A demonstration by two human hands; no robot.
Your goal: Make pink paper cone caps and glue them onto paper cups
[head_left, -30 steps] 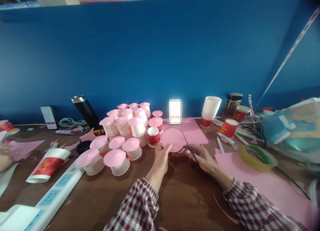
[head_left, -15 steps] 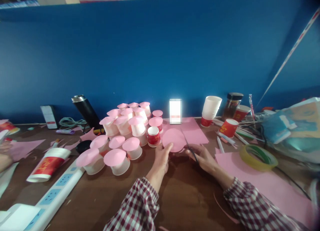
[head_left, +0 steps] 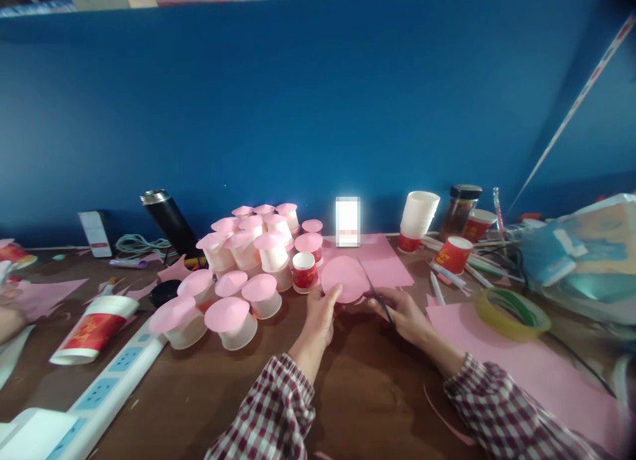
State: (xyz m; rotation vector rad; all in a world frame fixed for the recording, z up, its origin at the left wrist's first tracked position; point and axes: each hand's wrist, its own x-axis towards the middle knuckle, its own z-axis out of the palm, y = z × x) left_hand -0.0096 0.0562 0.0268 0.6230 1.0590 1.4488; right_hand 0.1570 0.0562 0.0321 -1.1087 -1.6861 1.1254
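Your left fingers (head_left: 334,294) are pinching the pink disc (head_left: 344,276), right fingers (head_left: 397,301) clasping the thin tool (head_left: 384,307), slanting upper-left; bench (head_left: 368,387) is lying open lower-centre.

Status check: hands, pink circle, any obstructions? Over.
Left hand holding pink circle. Right hand holding slim dark tool beside it. Red cup near left hand.

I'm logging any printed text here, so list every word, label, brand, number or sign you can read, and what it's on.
None can be read for certain.
Large red-and-white cup at left: gold markings, too blurred.
Red cup near the tape roll: gold markings, too blurred.
Bright upright rectangle: pixelated, unreadable.
White upright slab: small red mark, too small.
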